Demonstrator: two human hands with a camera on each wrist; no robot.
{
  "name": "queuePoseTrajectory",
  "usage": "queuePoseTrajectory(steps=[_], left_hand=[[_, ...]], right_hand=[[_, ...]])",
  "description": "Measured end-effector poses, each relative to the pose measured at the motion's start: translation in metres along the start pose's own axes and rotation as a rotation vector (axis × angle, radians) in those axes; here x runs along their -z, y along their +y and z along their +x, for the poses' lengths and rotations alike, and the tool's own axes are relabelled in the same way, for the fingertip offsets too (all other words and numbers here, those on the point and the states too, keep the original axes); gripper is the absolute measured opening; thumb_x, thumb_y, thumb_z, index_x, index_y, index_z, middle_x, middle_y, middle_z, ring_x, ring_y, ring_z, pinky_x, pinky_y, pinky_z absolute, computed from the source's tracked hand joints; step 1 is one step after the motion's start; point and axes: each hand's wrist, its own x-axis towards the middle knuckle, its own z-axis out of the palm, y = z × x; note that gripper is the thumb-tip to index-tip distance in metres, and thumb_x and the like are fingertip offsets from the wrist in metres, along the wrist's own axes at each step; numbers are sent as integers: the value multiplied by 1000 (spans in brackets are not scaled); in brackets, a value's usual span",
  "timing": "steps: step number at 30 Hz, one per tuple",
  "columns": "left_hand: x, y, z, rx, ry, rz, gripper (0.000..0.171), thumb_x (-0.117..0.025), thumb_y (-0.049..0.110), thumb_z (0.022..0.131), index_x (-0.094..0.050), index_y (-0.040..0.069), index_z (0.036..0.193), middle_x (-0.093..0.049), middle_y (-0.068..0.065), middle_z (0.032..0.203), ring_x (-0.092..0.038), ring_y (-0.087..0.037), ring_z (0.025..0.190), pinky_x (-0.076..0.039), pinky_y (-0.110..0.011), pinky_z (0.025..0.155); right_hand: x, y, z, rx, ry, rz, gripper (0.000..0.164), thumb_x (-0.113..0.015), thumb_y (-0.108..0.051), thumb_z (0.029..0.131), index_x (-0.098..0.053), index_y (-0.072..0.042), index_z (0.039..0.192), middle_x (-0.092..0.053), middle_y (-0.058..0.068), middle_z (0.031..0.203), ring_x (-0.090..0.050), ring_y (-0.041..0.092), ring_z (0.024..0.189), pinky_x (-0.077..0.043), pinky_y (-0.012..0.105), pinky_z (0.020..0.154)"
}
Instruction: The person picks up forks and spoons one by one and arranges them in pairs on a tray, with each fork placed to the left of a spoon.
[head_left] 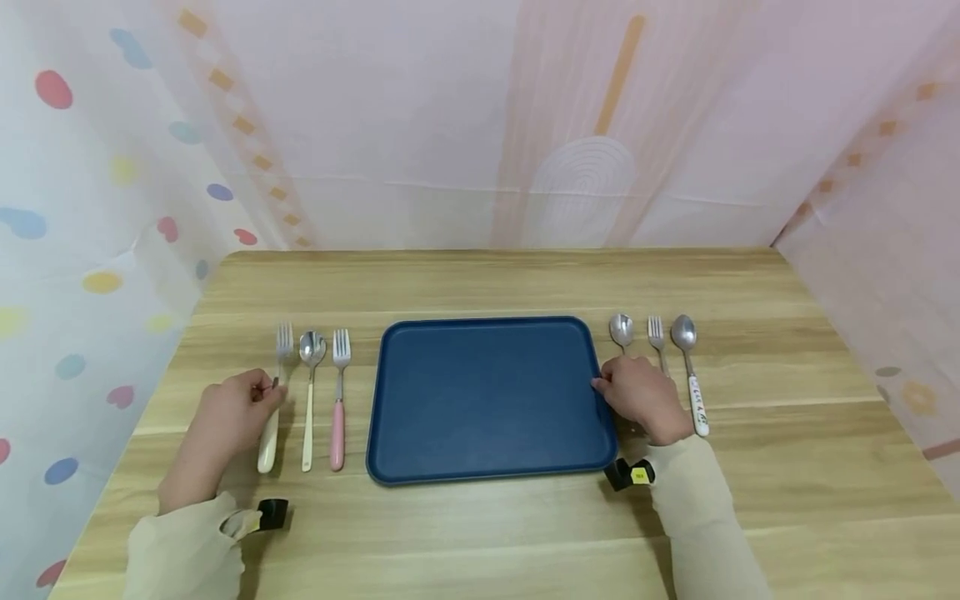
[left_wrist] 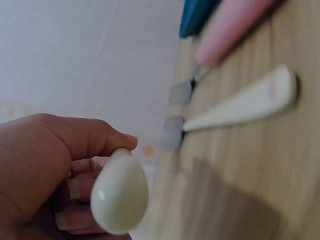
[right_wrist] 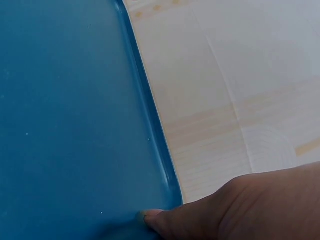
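Observation:
My left hand (head_left: 238, 410) pinches a fork (head_left: 285, 342) by its cream handle (left_wrist: 120, 195), thumb on one side and curled fingers on the other. Just right of it lie a spoon (head_left: 312, 350) with a slim cream handle and a fork (head_left: 341, 350) with a pink handle. A dark blue rectangular tray (head_left: 491, 400) lies flat in the middle of the table. My right hand (head_left: 643, 393) grips the tray's right rim, its thumb (right_wrist: 160, 220) over the inside edge; the other fingers are hidden. A spoon (head_left: 622, 328) lies beyond that hand, which covers its handle.
Right of the right hand lie a small fork (head_left: 656, 331), partly covered, and a spoon (head_left: 684, 333) with a patterned white handle. The wooden table (head_left: 480, 533) meets a patterned curtain (head_left: 420, 125) at its back and sides.

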Motion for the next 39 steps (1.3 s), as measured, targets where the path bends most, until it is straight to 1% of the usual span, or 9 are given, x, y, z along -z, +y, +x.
queuePoseTrajectory(steps=[4,7,9,14,18,21,26,31,39], left_hand=[[0,11,-1,-11,8,-19,23,-51,19,91,-49,7,71,-39,1,52,-35,-16,48,-29,-32,47],[-3,23,4,-35,2,-36,22,-53,18,90,-49,8,70,-40,1,53,-36,-15,49,-30,-31,47],[-6,32,9,-53,-16,-50,23,-54,17,89,-49,8,69,-39,1,54,-36,-14,49,-30,-31,47],[-18,57,21,-85,-59,-89,23,-54,15,89,-48,9,68,-40,1,55,-38,-15,51,-31,-31,49],[-32,73,28,-93,-38,-97,23,-54,13,86,-47,9,65,-42,0,54,-40,-17,50,-33,-31,50],[-42,84,30,-83,-30,-91,22,-55,12,84,-47,8,64,-43,-1,54,-42,-18,50,-34,-31,49],[-54,96,31,-54,-68,-90,24,-55,12,84,-47,8,62,-44,-2,54,-42,-18,48,-33,-30,47],[-62,103,30,-16,-94,-53,26,-55,12,84,-46,9,60,-43,-2,54,-43,-17,47,-33,-29,45],[-71,112,29,18,-147,2,28,-55,13,86,-46,9,60,-42,-3,53,-44,-17,47,-34,-29,42]], right_hand=[[0,-4,3,-12,-14,3,31,-56,-25,91,-56,-13,63,-48,3,57,-48,18,54,-37,31,46],[1,-4,4,-25,-19,4,29,-56,-25,91,-57,-13,65,-50,3,58,-49,18,54,-38,31,46],[2,-4,4,-33,-20,3,29,-56,-25,91,-57,-13,65,-50,4,58,-49,18,55,-38,31,46],[2,-5,4,-32,-24,12,31,-56,-25,91,-54,-13,63,-49,4,58,-49,18,55,-37,31,47],[1,-6,4,-33,-30,14,31,-56,-26,91,-55,-13,63,-49,3,58,-49,18,55,-37,31,47],[1,-6,4,-39,-34,14,30,-56,-26,91,-56,-13,64,-49,3,58,-49,18,55,-37,31,47],[1,-5,4,-39,-32,10,31,-56,-26,91,-55,-13,63,-49,3,58,-49,18,55,-37,31,47],[2,-3,1,-32,-30,13,34,-56,-25,92,-52,-13,61,-47,2,57,-49,18,54,-36,30,46],[2,2,-4,-40,-23,8,36,-56,-26,92,-48,-13,59,-44,2,56,-48,18,53,-35,30,46]])
